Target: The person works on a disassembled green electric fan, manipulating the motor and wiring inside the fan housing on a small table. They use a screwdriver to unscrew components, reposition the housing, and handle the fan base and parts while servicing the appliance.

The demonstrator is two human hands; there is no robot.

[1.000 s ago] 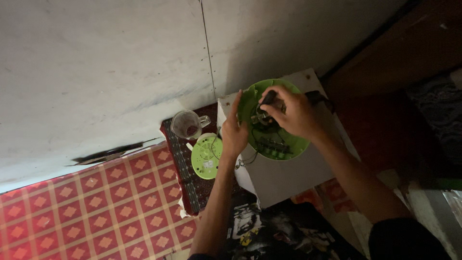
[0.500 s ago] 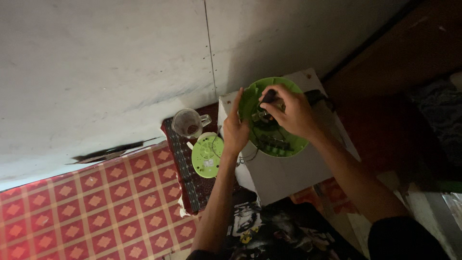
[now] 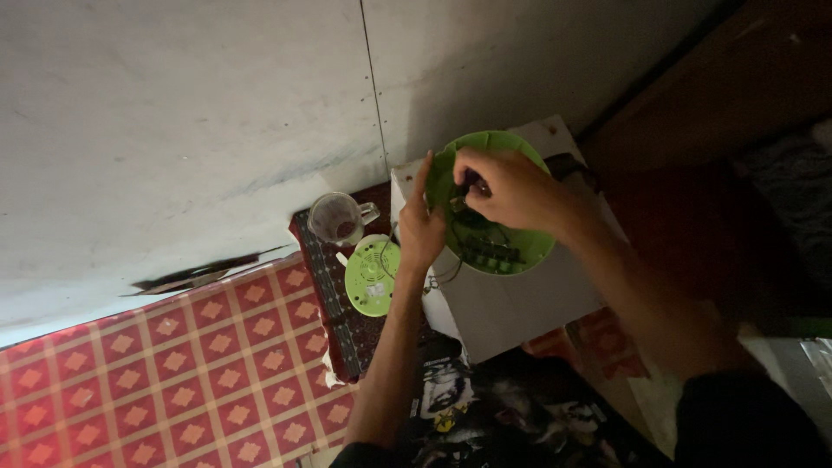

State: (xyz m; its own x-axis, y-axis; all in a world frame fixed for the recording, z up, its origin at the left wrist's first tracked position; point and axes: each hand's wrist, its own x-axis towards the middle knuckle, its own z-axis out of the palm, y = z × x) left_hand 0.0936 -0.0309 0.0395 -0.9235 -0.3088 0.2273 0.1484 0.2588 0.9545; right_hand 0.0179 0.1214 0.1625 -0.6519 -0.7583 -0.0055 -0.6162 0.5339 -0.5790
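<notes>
Green shell [image 3: 520, 251] sits on a white box [image 3: 520, 303] by the wall, open side up w/ circuit board inside. Left hand [image 3: 422, 227] grips the shell's rim, fingers curled round it. Right hand [image 3: 503, 186] reaches in, fingertips pinching something small & dark, prob. a wire; too dim to tell. Green lid [image 3: 373, 275] & clear cup [image 3: 336, 217] lie just left.

Wall [image 3: 173, 113]: pale grey, scuffed, one vertical seam, far side. Floor covering [image 3: 156, 373]: red with orange diamond checks, near left. Dark wooden furniture [image 3: 719, 95]: far right. Light: dim, deep shadow at right.
</notes>
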